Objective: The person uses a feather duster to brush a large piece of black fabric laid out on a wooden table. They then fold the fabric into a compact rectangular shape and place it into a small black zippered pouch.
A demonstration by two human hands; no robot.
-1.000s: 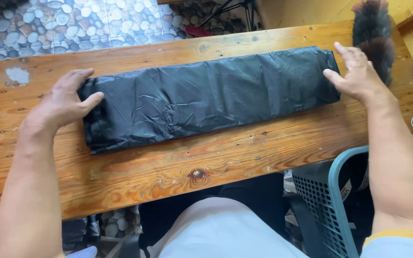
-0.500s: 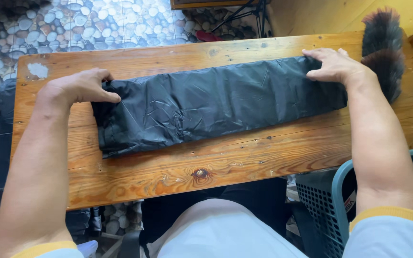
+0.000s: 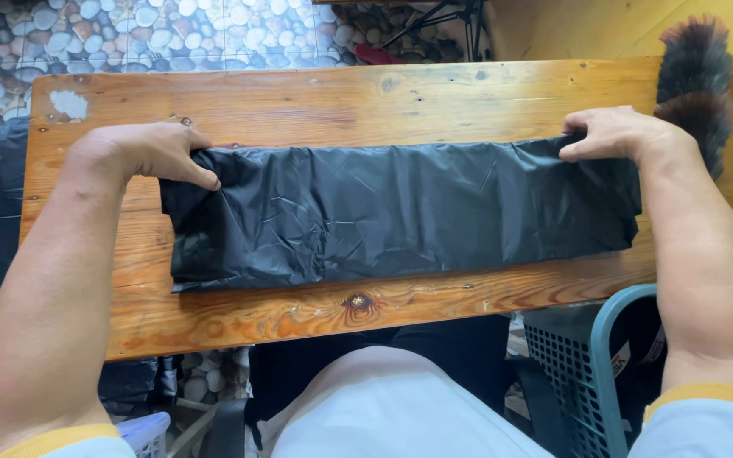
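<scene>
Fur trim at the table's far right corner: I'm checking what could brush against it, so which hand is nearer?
Right. The right hand grips the black garment's far right corner, just beside the fur trim. The left hand holds the opposite end, across the wooden table.

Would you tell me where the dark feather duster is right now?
In the head view, the feather duster lies at the wooden table's far right corner, just beyond the right hand.

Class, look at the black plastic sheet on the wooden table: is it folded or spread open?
Folded. The black plastic sheet lies as a long narrow band, and the left hand and right hand grip its far corners.
</scene>
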